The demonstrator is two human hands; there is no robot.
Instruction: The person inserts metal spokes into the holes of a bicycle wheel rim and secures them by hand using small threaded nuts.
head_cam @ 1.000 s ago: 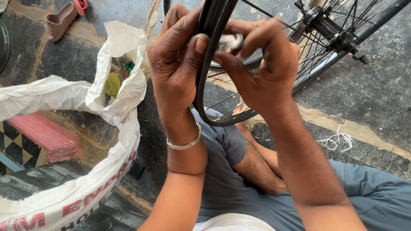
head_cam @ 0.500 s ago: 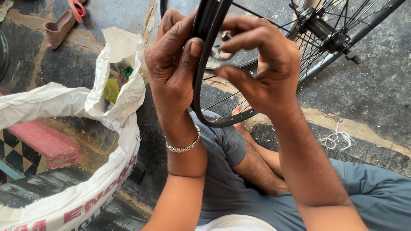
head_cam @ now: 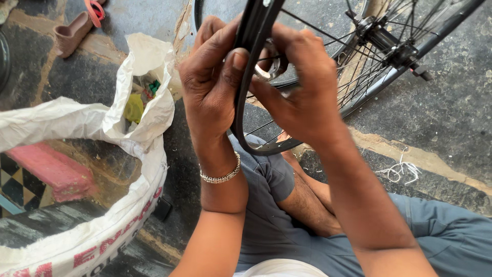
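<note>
- Rough dark stone floor [head_cam: 451, 118] with pale cracked seams lies under everything; the person sits on it, grey-trousered legs [head_cam: 287, 220] folded beneath the work
- Fingers [head_cam: 237, 61] of the left hand [head_cam: 210, 92] are curled shut around the black bicycle rim [head_cam: 246, 87], thumb pressed flat on its near face, so the rim stands edge-on and steady before the camera
- Fingers [head_cam: 302, 48] of the right hand [head_cam: 302, 97] close from the far right side on the same stretch of rim, pinching something small and pale metal [head_cam: 266, 69] against it; what that piece is I cannot tell
- Both hands meet at one spot, seemingly so one braces while the other works the small part
- The wheel's lower curve rests near the knee, spokes [head_cam: 359, 66] fanning to the hub [head_cam: 387, 41] at far right
- A silver bracelet [head_cam: 220, 177] circles the left wrist
- At left, a white woven sack [head_cam: 102, 225] gapes open within reach, a smaller white bag [head_cam: 148, 87] with yellow and green bits beside it
- A sandal [head_cam: 77, 28] lies far left, white string [head_cam: 400, 169] at right
</note>
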